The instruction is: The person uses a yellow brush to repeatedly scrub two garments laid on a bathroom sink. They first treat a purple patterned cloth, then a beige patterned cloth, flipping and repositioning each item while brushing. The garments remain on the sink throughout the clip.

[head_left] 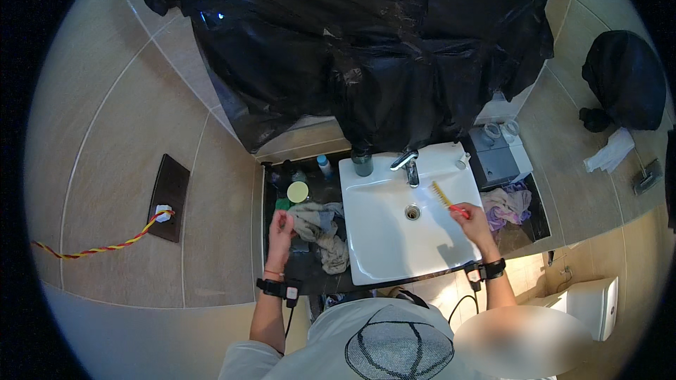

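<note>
My right hand (472, 221) grips the red handle of a scrub brush (443, 195) with yellowish bristles. The brush is over the right side of the white sink (373, 246), its head pointing toward the faucet (407, 162). My left hand (282, 225) is raised at the left end of the counter, fingers curled together; whether anything small is between them is hidden. Beside it lies a crumpled grey cloth (332, 250). Just behind the fingers is a green object (282, 204), next to a round pale-yellow lid (298, 191).
A dark bottle (362, 162) and a small white cup (462, 161) stand on the sink's rim. A blue-capped bottle (324, 165) is at the back left. Right of the sink are a grey box (495, 158) and purple cloth (508, 205). Black plastic sheeting (380, 49) covers the wall behind.
</note>
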The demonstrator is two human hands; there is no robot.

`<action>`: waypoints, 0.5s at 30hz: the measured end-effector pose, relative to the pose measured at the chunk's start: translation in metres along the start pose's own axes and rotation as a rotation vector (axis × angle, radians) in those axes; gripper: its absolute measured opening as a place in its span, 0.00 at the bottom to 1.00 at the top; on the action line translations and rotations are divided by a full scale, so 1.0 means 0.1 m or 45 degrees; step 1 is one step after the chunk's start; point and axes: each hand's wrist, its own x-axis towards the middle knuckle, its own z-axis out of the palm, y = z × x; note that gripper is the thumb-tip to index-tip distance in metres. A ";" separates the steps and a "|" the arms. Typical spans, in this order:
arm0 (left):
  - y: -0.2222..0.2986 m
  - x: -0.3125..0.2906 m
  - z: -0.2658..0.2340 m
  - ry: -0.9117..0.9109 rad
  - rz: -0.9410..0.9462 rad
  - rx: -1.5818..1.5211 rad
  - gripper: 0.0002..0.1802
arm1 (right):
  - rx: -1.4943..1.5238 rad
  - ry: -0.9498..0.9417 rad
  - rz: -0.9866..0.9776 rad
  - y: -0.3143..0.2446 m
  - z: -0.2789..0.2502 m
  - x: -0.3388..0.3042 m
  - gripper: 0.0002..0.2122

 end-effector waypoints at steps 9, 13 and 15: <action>1.45 -0.08 0.43 -0.343 0.297 -0.270 0.07 | 0.353 -0.309 -0.158 -1.24 1.04 0.10 0.16; 1.59 -0.05 0.64 -0.406 0.297 -0.371 0.08 | 0.410 -0.474 -0.040 -1.46 1.28 0.08 0.17; 1.55 0.02 0.72 -0.424 0.266 -0.328 0.08 | 0.521 -0.451 -0.026 -1.45 1.26 0.10 0.15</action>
